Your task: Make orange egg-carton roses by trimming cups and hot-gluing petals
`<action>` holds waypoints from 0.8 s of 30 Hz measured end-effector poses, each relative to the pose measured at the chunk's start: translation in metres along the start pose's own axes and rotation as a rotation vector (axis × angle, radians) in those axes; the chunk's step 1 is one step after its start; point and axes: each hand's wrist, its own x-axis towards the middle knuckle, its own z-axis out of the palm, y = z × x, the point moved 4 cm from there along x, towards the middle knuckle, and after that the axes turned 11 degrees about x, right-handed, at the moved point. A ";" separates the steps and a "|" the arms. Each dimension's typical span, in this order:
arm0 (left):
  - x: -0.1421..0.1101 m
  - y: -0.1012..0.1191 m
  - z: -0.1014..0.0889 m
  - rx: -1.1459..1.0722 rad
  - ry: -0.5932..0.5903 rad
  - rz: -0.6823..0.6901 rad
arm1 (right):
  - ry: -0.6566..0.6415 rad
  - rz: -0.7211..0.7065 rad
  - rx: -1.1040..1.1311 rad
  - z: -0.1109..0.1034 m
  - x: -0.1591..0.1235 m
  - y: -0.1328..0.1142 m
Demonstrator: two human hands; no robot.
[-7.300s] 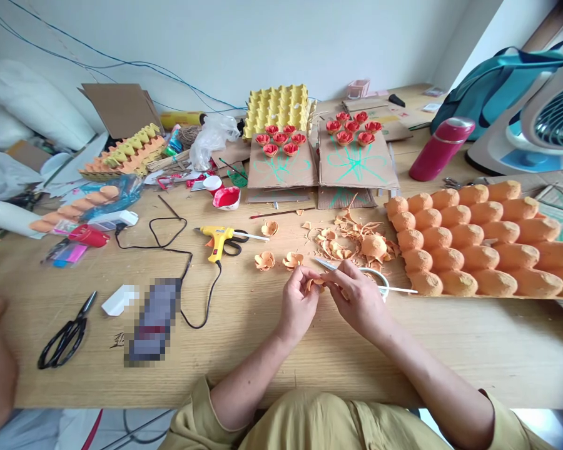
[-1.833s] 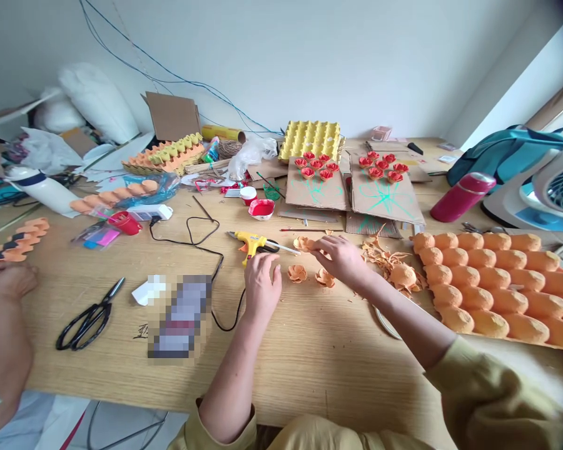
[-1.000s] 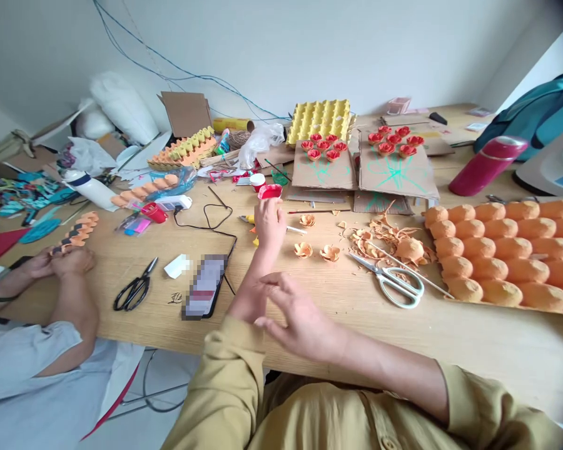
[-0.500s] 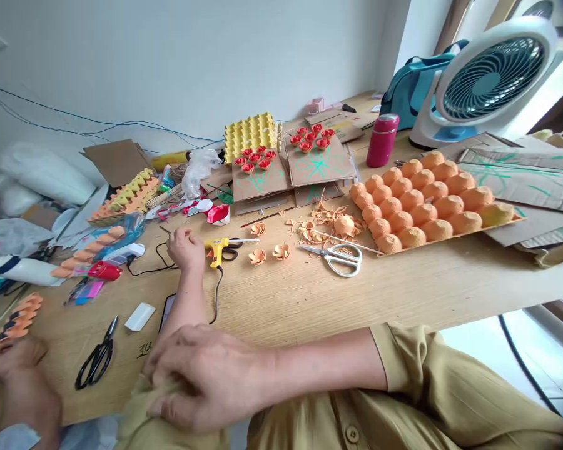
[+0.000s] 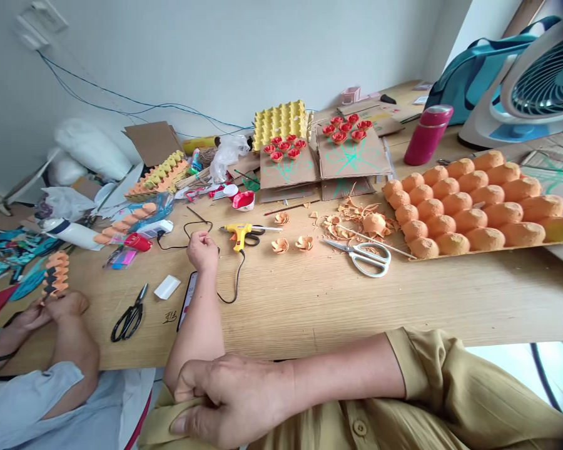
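Note:
My left hand (image 5: 202, 251) rests on the table with its fingers curled together; whatever may be in them I cannot make out. Just right of it lies a yellow glue gun (image 5: 238, 235), and a thin dark stick (image 5: 197, 214) is just beyond the fingers. My right hand (image 5: 244, 395) reaches across my body and grips the rolled olive sleeve (image 5: 162, 425) of my left arm. Several orange egg-carton flowers (image 5: 280, 245) sit right of the glue gun. White-handled scissors (image 5: 368, 256) lie by orange carton scraps (image 5: 340, 225). A phone (image 5: 187, 300) is partly hidden under my left forearm.
A large orange egg tray (image 5: 469, 212) lies at right, near a pink bottle (image 5: 426, 134) and a fan (image 5: 544, 87). Red flowers stand on cardboard (image 5: 351, 159) at the back. Black scissors (image 5: 130, 317) lie left. A co-worker's hands (image 5: 65, 306) hold an orange carton strip (image 5: 56, 275).
The view has swung left, so things sit further right and more of the co-worker shows. My right hand now pinches the left sleeve more clearly. My left hand stays near the glue gun.

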 end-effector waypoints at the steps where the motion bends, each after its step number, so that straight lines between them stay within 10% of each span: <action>1: 0.000 0.000 0.000 0.006 -0.011 -0.003 | 0.013 0.018 0.039 -0.003 0.000 -0.001; 9: -0.017 0.022 0.002 0.074 -0.185 -0.018 | -0.057 0.026 0.130 -0.002 -0.002 0.009; 14: -0.044 0.040 0.011 0.138 -0.319 -0.027 | 0.118 -0.204 -0.336 -0.018 -0.018 0.023; 24: -0.057 0.056 0.017 0.249 -0.441 -0.038 | 0.240 -0.006 -0.262 -0.068 -0.068 0.045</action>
